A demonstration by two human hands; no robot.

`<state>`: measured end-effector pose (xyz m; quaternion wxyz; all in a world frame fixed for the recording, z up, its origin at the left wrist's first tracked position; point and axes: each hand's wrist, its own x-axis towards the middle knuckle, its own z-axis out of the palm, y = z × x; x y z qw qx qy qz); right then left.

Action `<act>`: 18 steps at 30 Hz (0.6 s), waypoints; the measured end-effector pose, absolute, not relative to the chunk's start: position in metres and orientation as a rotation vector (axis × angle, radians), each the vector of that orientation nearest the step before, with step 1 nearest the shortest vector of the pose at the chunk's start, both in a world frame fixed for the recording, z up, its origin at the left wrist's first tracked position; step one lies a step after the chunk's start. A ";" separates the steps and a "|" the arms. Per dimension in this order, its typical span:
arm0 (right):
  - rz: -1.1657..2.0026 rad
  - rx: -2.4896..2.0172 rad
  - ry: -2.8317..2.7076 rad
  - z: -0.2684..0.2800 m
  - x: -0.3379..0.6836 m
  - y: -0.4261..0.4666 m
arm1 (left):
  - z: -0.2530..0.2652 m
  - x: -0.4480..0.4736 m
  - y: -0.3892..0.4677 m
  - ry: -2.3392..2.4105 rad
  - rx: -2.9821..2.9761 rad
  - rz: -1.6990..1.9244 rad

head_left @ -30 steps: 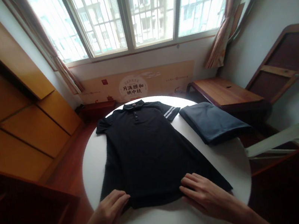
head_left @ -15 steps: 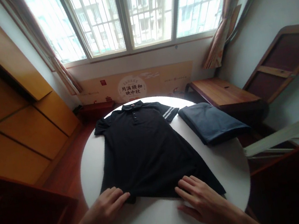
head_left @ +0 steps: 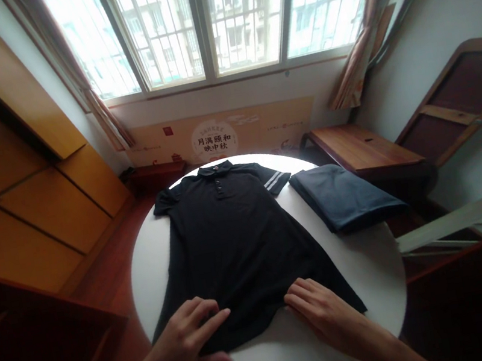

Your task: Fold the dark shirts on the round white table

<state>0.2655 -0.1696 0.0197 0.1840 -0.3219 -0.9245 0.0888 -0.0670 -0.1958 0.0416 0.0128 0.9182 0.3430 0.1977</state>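
Note:
A black polo shirt (head_left: 237,242) lies front up on the round white table (head_left: 380,268), its collar toward the window and its hem toward me. Two pale stripes cross the sleeve on the right. Over the left part of the hem is my left hand (head_left: 190,338), fingers stretched and thumb spread apart, with nothing gripped. My right hand (head_left: 323,308) pinches the hem right of the middle, where the cloth edge is drawn up a little. The thumb of that hand is hidden under its fingers.
A folded dark blue garment (head_left: 347,197) lies at the table's right edge, partly overhanging. Beyond it stands a low wooden bench (head_left: 363,146). Wooden cabinets (head_left: 44,205) are on the left. A printed banner (head_left: 260,128) hangs below the barred window (head_left: 237,16).
My left hand has moved right and its thumb has spread from the fingers. The hem's left part now reaches nearer to me. My right hand has closed on the hem.

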 end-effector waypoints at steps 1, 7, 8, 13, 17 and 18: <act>0.272 -0.899 -2.609 0.020 0.267 -0.169 | 0.039 -0.062 -0.195 1.042 2.870 0.555; 0.400 -0.866 -2.590 0.020 0.284 -0.169 | 0.038 -0.047 -0.191 1.007 2.762 0.411; 0.407 -0.866 -2.591 0.021 0.286 -0.170 | 0.038 -0.047 -0.191 1.013 2.756 0.392; 0.341 -0.915 -2.638 0.021 0.284 -0.175 | 0.044 -0.043 -0.194 1.010 2.751 0.327; 0.125 -0.902 -2.592 0.019 0.266 -0.170 | 0.041 -0.031 -0.195 1.028 2.776 0.415; 0.081 -0.887 -2.542 0.020 0.262 -0.168 | 0.039 -0.026 -0.194 1.035 2.783 0.456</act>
